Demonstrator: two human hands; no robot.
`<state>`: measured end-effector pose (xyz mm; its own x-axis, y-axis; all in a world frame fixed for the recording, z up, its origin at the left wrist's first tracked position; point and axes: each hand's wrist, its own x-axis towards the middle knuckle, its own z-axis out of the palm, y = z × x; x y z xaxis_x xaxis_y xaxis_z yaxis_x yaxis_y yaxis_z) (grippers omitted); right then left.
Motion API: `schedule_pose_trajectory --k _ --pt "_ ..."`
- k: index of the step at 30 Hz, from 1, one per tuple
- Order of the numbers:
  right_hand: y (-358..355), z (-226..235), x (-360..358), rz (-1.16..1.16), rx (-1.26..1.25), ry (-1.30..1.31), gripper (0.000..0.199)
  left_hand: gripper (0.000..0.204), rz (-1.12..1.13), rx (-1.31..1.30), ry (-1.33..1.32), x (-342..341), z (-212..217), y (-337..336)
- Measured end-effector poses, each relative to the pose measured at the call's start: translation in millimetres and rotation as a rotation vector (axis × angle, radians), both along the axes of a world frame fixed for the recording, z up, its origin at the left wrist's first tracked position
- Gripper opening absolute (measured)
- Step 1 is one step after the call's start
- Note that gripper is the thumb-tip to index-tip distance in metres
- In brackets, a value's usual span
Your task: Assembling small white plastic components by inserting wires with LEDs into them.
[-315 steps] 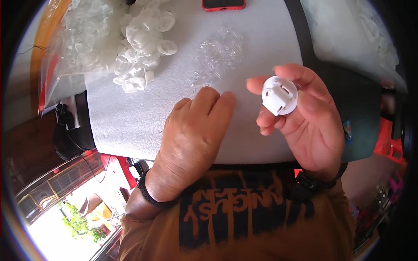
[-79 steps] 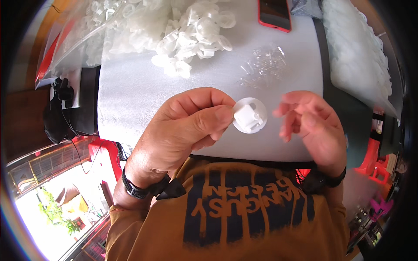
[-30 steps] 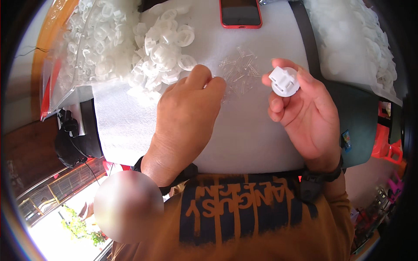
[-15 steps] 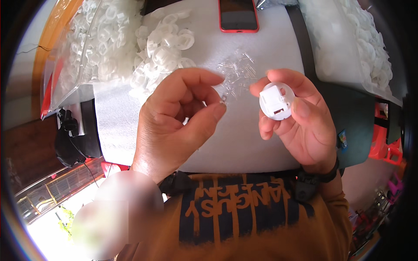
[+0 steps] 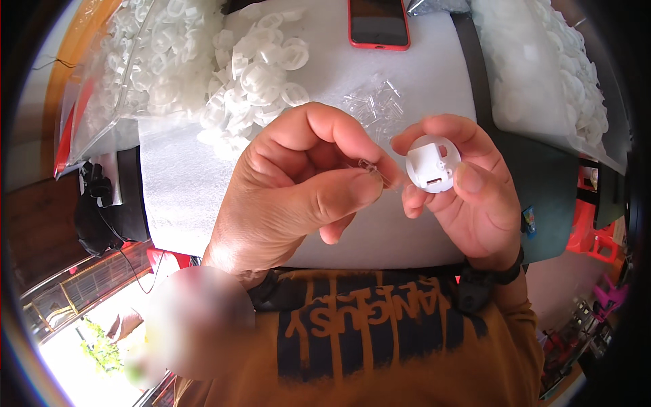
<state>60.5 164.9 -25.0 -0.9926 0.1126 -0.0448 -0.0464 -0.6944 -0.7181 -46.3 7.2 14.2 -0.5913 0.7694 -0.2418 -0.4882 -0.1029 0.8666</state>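
Between the thumb and forefinger of my left hand (image 5: 291,186) is a small clear plastic piece (image 5: 367,165), thin and partly covered by the fingertips. Just to the right, my right hand (image 5: 485,203) grips a round white plastic part (image 5: 426,163) by its rim. That part has a raised rectangular block and a narrow slot facing up. The two hands are close together over the table, and the clear piece stays slightly apart from the white part. Behind them lies a loose scatter of small clear plastic pins (image 5: 373,102).
White plastic rings (image 5: 261,78) lie heaped at the back left, beside a clear bin (image 5: 129,81) full of similar parts. Another bin of white parts (image 5: 542,74) stands at the right. A red-cased phone (image 5: 380,30) lies at the far edge of the white padded table (image 5: 176,197).
My left hand has moved right, toward the white part, and the clear piece now shows between its fingertips. The right hand stays nearly in place, still gripping the white part.
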Motion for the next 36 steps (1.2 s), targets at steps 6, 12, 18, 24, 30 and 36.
schedule_pose_trajectory --k 6,12,18,24,30,36 --pt "-1.8 -1.5 -1.0 0.009 0.056 0.019 0.042 0.019 -0.004 0.024 0.020 1.5 -7.1 0.6" --pt "-2.6 -0.1 -0.2 0.017 0.085 -0.013 0.041 0.018 -0.028 0.043 0.018 1.3 -13.0 0.9" --pt "-4.5 1.6 1.5 0.017 0.076 -0.028 0.040 0.019 -0.016 0.117 0.041 6.4 -14.7 4.8" --pt "-5.4 0.2 1.6 0.019 0.063 -0.037 0.041 0.020 0.036 0.151 0.133 9.6 -10.8 5.4" --pt "-4.6 -2.0 1.6 0.029 0.091 -0.029 0.042 0.023 0.025 0.174 0.182 9.3 -12.5 5.2" --pt "-5.6 -2.8 1.0 0.019 0.111 -0.017 0.043 0.022 0.029 0.169 0.205 9.1 -13.5 3.9"
